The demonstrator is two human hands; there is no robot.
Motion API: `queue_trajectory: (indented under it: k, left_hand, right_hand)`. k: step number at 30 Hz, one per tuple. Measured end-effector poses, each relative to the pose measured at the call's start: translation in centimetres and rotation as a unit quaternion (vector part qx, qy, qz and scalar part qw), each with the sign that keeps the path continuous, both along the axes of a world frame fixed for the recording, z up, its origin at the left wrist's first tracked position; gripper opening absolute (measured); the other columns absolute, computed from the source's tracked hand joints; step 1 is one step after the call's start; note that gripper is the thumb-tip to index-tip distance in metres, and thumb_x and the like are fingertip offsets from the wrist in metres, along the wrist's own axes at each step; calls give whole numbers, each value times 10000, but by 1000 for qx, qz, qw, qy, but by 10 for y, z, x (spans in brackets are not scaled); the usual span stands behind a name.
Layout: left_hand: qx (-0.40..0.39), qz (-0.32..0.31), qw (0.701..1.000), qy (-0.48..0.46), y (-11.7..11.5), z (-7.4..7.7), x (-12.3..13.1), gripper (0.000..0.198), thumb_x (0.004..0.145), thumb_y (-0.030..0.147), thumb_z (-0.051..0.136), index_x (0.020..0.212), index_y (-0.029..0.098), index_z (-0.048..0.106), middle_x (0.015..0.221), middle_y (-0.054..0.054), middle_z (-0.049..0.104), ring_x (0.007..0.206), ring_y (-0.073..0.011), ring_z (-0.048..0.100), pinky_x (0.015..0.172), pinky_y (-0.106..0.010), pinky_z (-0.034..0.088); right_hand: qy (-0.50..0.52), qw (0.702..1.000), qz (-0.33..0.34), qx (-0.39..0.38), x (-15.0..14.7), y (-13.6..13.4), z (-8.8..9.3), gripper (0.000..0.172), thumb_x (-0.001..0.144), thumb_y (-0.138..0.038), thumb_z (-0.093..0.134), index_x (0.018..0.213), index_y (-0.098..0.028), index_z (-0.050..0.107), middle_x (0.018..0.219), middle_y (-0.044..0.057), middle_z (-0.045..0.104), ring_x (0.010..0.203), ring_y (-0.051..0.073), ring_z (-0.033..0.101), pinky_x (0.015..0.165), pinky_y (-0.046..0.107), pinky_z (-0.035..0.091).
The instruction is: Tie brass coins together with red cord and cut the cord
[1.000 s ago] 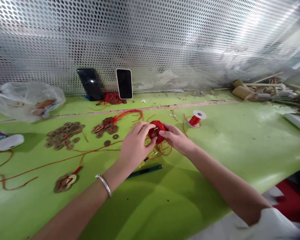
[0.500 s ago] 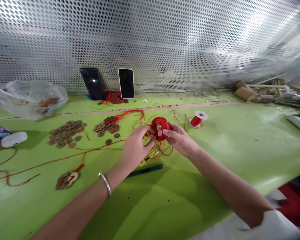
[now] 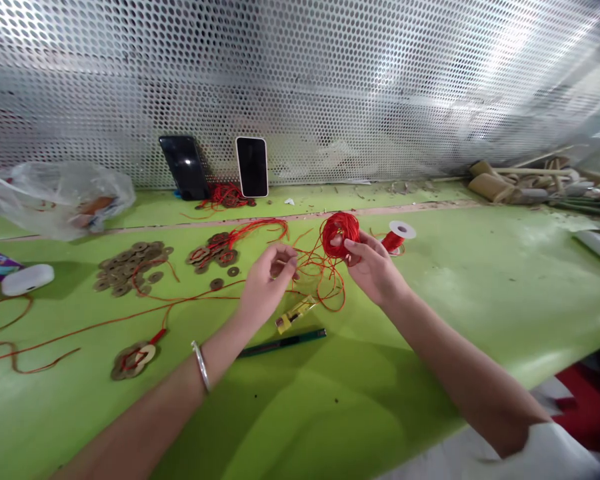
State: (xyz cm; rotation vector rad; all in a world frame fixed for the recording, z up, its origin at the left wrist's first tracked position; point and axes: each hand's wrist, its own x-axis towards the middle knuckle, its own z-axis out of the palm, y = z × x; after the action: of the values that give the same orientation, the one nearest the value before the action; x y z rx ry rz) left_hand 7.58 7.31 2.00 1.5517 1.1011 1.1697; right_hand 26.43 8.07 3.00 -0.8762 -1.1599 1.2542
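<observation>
My right hand (image 3: 375, 267) is closed on a coil of red cord (image 3: 339, 235), holding it raised over the green table. My left hand (image 3: 269, 275), with a silver bangle (image 3: 201, 366) at the wrist, pinches thumb and finger together on a strand of red cord (image 3: 307, 261). Loose loops of that cord hang and lie between the two hands. Below them sit a yellow lighter (image 3: 296, 315) and a dark green pen-like stick (image 3: 283, 342). Just behind the right hand stands a white spool of red thread (image 3: 401, 231).
Left are a pile of bronze coins (image 3: 131, 268), coins tied with red cord (image 3: 211, 252) and a knotted coin piece (image 3: 133, 361). Two phones, one black (image 3: 184, 167) and one white-edged (image 3: 253, 167), lean against the perforated metal panel (image 3: 300, 87). A plastic bag (image 3: 60, 200) lies back left.
My right hand has carried the coil right and slightly up. My left hand has come off the coil and moved left, uncovering the lighter and loose strands.
</observation>
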Motion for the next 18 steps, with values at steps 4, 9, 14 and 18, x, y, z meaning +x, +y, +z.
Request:
queue_trajectory:
  k: [4,9,14,18]
  left_hand:
    - [-16,27,997,-72,5,1,-4,82,809,231,594,863,189,548,796,33,545,589,-101,621,585,-249,501]
    - [-60,38,975,-212,10,9,-10,125,738,196,661,833,185,579,709,56,518,478,-43,496,502,-197,436]
    - [-104,34,947,-301,19,23,-21,143,694,105,653,807,187,623,641,56,533,466,-33,404,545,-184,447]
    - [-83,30,941,-327,22,36,-29,172,671,72,649,792,194,640,684,48,577,475,-33,398,598,-195,480]
  right_hand:
    - [49,999,0,-18,0,2,2,93,710,-314,630,719,-225,602,741,30,620,875,199,598,866,349,445]
    - [141,989,9,-53,-2,3,3,194,692,-240,665,560,-201,529,602,-13,493,680,138,548,735,295,433]
    - [153,986,38,-54,-3,3,-1,214,719,-182,654,555,-195,518,568,-22,437,623,120,477,676,278,405]
    - [120,989,57,-59,-2,4,-5,184,739,-211,655,592,-189,547,570,-26,439,612,114,461,662,273,390]
